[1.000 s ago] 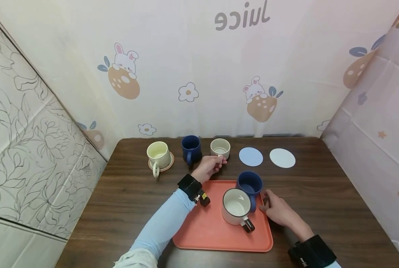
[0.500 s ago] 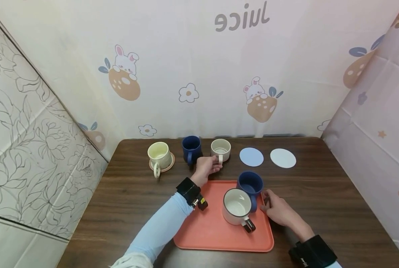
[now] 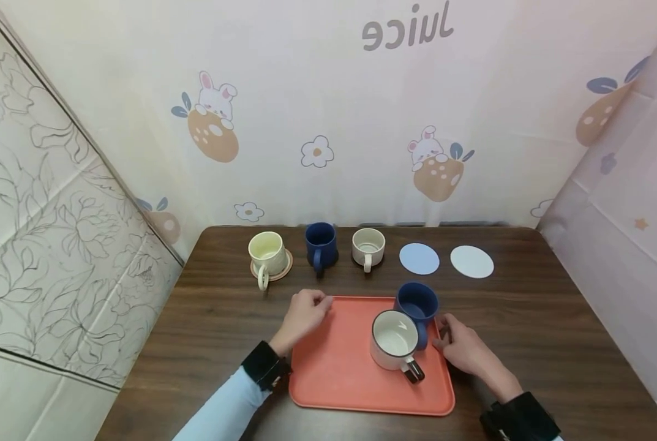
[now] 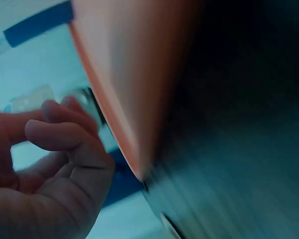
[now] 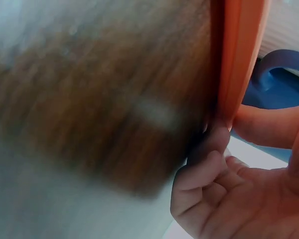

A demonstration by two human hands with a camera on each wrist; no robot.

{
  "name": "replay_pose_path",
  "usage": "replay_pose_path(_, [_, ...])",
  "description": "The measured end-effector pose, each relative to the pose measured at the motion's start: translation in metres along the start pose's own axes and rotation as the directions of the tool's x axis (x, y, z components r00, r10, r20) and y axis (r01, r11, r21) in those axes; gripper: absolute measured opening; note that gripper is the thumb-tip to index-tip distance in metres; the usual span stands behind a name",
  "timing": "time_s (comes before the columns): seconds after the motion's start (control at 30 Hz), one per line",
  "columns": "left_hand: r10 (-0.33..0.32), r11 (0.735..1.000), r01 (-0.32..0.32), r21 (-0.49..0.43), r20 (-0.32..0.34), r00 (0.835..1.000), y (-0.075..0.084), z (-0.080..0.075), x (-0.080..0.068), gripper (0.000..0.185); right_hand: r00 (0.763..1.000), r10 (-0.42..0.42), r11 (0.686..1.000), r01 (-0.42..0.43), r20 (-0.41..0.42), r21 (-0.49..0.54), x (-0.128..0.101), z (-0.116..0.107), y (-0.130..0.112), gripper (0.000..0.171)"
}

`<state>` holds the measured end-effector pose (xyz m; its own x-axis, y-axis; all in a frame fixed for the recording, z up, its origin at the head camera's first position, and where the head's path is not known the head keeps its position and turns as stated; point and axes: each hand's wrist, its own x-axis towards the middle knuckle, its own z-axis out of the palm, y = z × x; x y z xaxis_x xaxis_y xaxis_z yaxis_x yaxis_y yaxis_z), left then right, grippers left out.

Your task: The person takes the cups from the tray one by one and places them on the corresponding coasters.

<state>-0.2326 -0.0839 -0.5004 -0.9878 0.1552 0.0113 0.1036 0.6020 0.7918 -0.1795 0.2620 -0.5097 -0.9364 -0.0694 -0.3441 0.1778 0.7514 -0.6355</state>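
Where the smooth orange tray (image 3: 339, 380) rounds off, right hand (image 3: 466, 350) grips.

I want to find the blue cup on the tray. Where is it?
In the head view, the dark blue mug stands at the far right corner of the orange tray, touching the white mug, just beside the right hand.

Left hand (image 3: 305, 311) sits near the middle of the table with the fingers loosely curled and the knuckles up, not wrapped around anything; the light blue sleeve (image 3: 218, 409) and black wrist strap (image 3: 264, 372) run back toward the table's near edge. Right hand (image 3: 465, 351) is over toward the right side of the table, fingers bent, with the thumb (image 5: 269, 124) stretched out above them in the right wrist view. Its forearm angles back to the near right corner, also with a black wrist strap (image 3: 518, 418), so both arms come in from the near edge.
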Motion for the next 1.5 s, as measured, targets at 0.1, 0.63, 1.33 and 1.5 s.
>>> replay_pose_path(0.1, [0.0,0.996,-0.004,0.089,0.047,0.999,-0.017,-0.013,-0.017,0.022,1.0,0.001,1.0,-0.001,-0.017,-0.014,-0.002,0.001,-0.001,0.045])
replay_pose_path(0.63, [-0.098,0.983,0.091,0.161,0.041,0.994,-0.045,-0.031,-0.056,0.015,0.976,-0.122,0.986,0.14,-0.178,0.095,-0.043,0.004,-0.029,0.026])
replay_pose_path(1.33, [-0.168,0.967,0.13,0.219,0.166,0.972,-0.035,-0.032,-0.059,0.031,0.98,-0.084,0.976,0.118,-0.181,0.185,-0.049,0.012,-0.033,0.02])
replay_pose_path(1.5, [-0.174,0.97,0.14,0.201,0.165,0.971,-0.035,-0.032,-0.06,0.031,0.983,-0.05,0.975,0.086,-0.177,0.205,-0.051,0.009,-0.03,0.02])
